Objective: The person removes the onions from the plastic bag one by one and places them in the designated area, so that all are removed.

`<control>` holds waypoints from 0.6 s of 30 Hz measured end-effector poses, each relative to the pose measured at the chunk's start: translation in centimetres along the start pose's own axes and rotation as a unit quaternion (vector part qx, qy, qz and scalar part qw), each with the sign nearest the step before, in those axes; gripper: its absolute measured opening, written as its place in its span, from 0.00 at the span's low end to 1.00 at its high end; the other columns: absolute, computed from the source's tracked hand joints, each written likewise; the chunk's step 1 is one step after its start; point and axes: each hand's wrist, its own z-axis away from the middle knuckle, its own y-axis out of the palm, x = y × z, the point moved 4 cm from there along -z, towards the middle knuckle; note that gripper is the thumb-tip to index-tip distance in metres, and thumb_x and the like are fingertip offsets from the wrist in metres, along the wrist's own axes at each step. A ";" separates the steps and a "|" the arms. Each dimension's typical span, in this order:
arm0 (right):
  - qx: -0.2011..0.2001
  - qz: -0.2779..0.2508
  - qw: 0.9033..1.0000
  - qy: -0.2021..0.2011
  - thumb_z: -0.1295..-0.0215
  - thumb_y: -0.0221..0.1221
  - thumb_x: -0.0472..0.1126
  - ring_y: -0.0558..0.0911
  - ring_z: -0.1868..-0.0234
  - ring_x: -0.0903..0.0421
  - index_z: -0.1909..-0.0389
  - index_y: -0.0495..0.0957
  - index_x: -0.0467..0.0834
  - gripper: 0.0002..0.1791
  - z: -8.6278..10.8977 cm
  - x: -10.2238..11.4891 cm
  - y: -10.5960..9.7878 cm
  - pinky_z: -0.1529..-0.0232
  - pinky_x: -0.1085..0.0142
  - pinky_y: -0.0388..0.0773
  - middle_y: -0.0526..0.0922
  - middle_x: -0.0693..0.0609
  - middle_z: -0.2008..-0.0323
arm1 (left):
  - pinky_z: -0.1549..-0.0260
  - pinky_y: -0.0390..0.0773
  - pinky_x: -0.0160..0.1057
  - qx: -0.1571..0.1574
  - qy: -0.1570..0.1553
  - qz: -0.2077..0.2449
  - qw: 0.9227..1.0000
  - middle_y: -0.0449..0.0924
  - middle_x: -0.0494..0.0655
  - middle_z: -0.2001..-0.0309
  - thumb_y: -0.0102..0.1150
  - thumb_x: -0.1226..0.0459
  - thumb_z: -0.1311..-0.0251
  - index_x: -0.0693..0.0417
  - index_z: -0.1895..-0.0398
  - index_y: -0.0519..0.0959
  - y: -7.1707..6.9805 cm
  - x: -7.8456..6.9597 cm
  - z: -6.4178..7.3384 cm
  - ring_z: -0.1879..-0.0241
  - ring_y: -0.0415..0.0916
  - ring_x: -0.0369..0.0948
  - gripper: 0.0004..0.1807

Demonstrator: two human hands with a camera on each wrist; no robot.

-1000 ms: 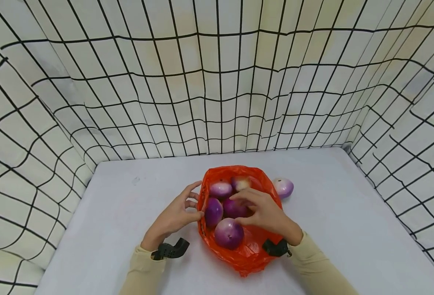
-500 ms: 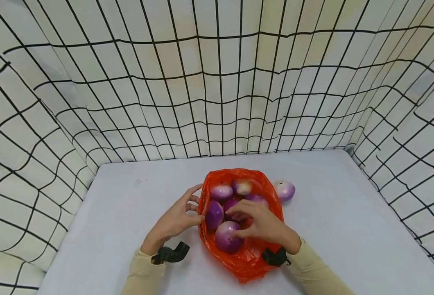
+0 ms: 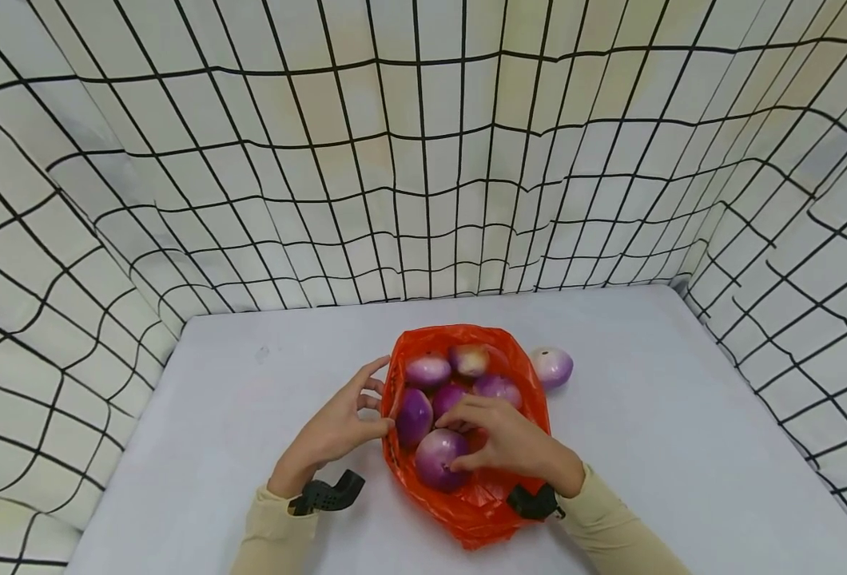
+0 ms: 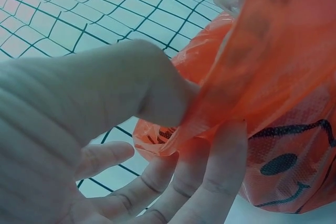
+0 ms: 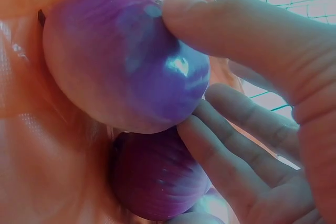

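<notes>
An orange-red plastic bag stands open on the table with several purple onions inside. My left hand pinches the bag's left rim between thumb and fingers; the left wrist view has the thin plastic folded between them. Reaching into the bag, my right hand holds the nearest onion, thumb on one side and fingertips on the other. In the right wrist view this pale-and-purple onion lies against a darker onion. A further onion sits in the bag just beyond my right hand.
One onion lies on the white table outside the bag, at its far right side. A white wall with a black grid encloses the table at the back and both sides.
My right hand has drawn back from an onion at the right of the bag, now in plain view, and moved to the nearest onion. The left hand stays at the rim.
</notes>
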 end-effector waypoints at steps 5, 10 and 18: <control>0.000 0.018 1.000 -0.010 0.44 0.76 0.49 0.83 0.48 0.60 0.47 0.84 0.51 0.24 0.0 0.3 -0.1 0.46 0.68 0.84 0.87 0.57 0.49 | 0.56 0.89 0.45 0.001 -0.001 0.001 1.000 0.68 0.60 0.35 0.69 0.66 0.42 0.45 0.17 0.53 0.0 -0.2 0.1 0.45 0.78 0.47 0.51; 0.008 0.031 0.999 -0.001 0.45 0.77 0.51 0.82 0.47 0.61 0.47 0.83 0.53 0.25 0.0 0.3 0.0 0.44 0.66 0.84 0.86 0.59 0.50 | 0.57 0.89 0.46 -0.001 0.001 0.000 1.000 0.68 0.61 0.35 0.69 0.65 0.42 0.45 0.17 0.53 0.0 -0.2 0.2 0.45 0.78 0.47 0.51; 0.023 0.069 0.997 0.015 0.46 0.77 0.53 0.81 0.48 0.61 0.47 0.84 0.53 0.25 0.0 0.2 0.5 0.43 0.65 0.83 0.86 0.60 0.50 | 0.56 0.90 0.47 -0.002 -0.001 -0.008 1.000 0.68 0.61 0.35 0.69 0.65 0.42 0.44 0.18 0.53 0.0 -0.1 0.2 0.44 0.78 0.48 0.51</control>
